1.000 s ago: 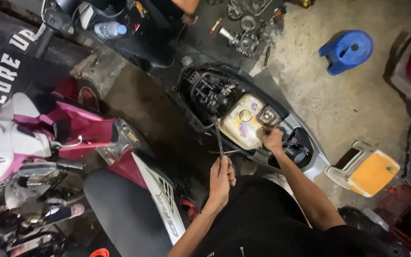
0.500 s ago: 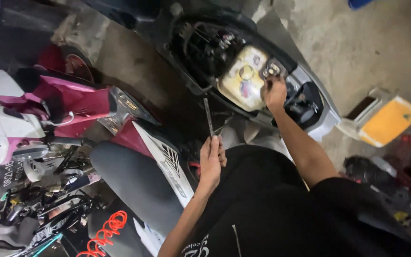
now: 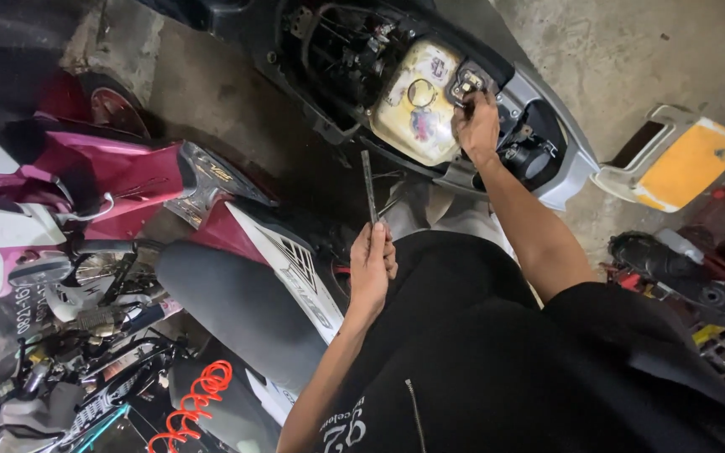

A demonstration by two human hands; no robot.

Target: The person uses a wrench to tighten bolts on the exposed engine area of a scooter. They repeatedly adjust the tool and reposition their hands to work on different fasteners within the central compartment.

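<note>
My left hand (image 3: 372, 262) is closed around the handle of a long thin screwdriver (image 3: 368, 183), whose shaft points up and away from me. My right hand (image 3: 477, 124) reaches forward and grips a small dark part (image 3: 468, 82) at the rim of the yellowed fuel tank (image 3: 417, 102) of a grey scooter (image 3: 547, 168). The scooter's seat is off, so its frame and wiring (image 3: 341, 50) lie exposed. Black fabric of my shirt (image 3: 497, 352) fills the lower middle.
A pink and white scooter (image 3: 111, 184) with a black seat (image 3: 237, 306) stands close on my left. An orange coiled cable (image 3: 199, 394) lies below it. A white and orange stool (image 3: 673, 159) sits on the concrete at right, with dark parts (image 3: 681, 277) beside it.
The view has tilted down and closer to my body. My left hand has drawn back towards me with the screwdriver, its tip now clear of the scooter. My right hand stays on the tank.
</note>
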